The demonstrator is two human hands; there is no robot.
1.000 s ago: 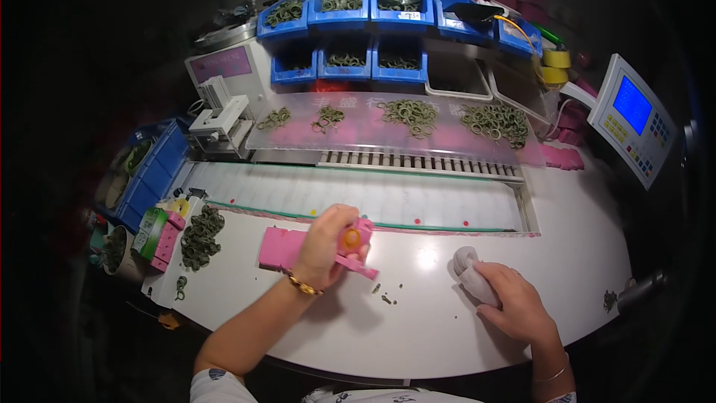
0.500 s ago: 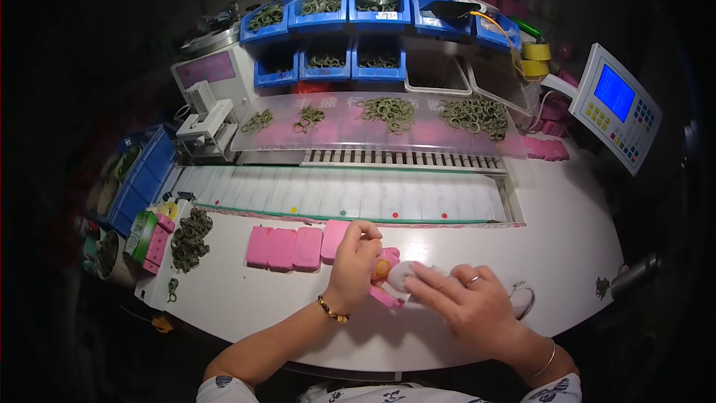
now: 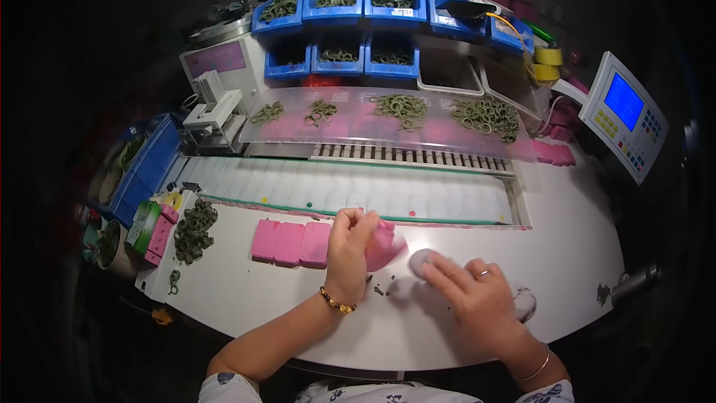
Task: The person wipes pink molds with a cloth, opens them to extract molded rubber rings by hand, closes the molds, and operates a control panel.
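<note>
My left hand (image 3: 349,250), with a beaded bracelet at the wrist, is closed on a pink rubber mould (image 3: 380,248). The mould is smeared by motion and its inner face cannot be made out. To the right, the fingers of my right hand (image 3: 477,298) pinch a round greyish-white pad or small pouch (image 3: 420,261), held apart from the mould. Small dark bits (image 3: 380,290) lie on the white tabletop (image 3: 298,313) below and between the hands. Left of my left hand stands a row of pink mould blocks (image 3: 289,242).
A white belt (image 3: 335,188) with green edges crosses behind the hands. Dark green rings form a pile (image 3: 195,231) at left and lie on a clear shelf (image 3: 343,138). Blue bins (image 3: 333,11) line the back. A control panel (image 3: 625,116) stands at right; a white loop-like item (image 3: 525,302) lies beside my right wrist.
The pad has come away from the mould, rightward with my right hand. My left hand has raised and turned the mould. Dark bits now show on the table. The whole view has shifted slightly.
</note>
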